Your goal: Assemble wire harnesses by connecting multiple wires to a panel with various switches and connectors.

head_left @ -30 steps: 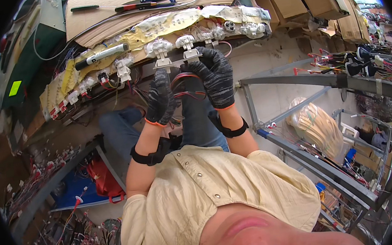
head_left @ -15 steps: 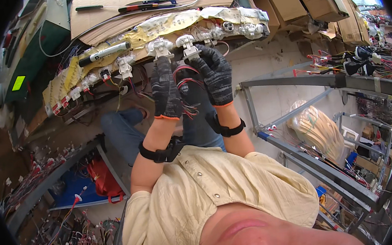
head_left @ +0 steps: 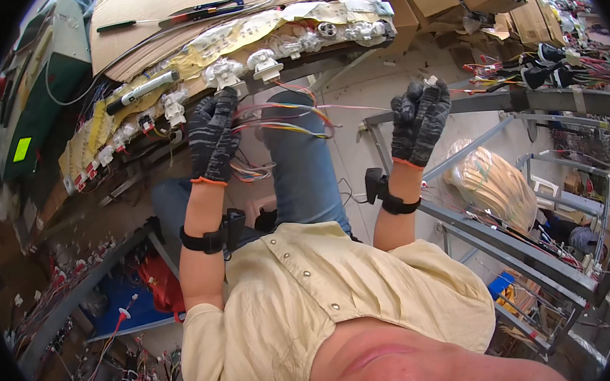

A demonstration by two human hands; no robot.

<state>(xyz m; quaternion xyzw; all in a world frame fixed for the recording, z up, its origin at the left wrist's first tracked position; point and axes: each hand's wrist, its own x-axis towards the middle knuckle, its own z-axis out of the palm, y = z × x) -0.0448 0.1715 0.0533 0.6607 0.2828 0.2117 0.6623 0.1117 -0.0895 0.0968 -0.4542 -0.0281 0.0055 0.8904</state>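
Note:
My left hand [head_left: 212, 137], in a dark grey knit glove, is closed on a bundle of thin coloured wires [head_left: 281, 123] just below a white plastic connector holder [head_left: 224, 74] on the bench edge. The wires trail to the right, and one pink strand runs toward my right hand [head_left: 421, 122]. That hand, gloved the same way, is raised over the metal rack at the right. Its fingers are pinched around a small white connector [head_left: 431, 81] showing at the fingertips. Beside the first holder sits a second white holder [head_left: 265, 65], with wires hanging under it.
A marker pen [head_left: 142, 91] lies on the taped bench edge [head_left: 235, 49]. Behind are a screwdriver [head_left: 116, 26] and pliers [head_left: 204, 12] on cardboard. The metal rack [head_left: 565, 101] at right carries wire harnesses [head_left: 552, 71]. Another rack with harnesses [head_left: 53, 292] stands at left.
My right hand has left the second holder and swung out to the right, with wires now stretched between the hands. My left hand has shifted slightly left and down. The whole view has shifted a little.

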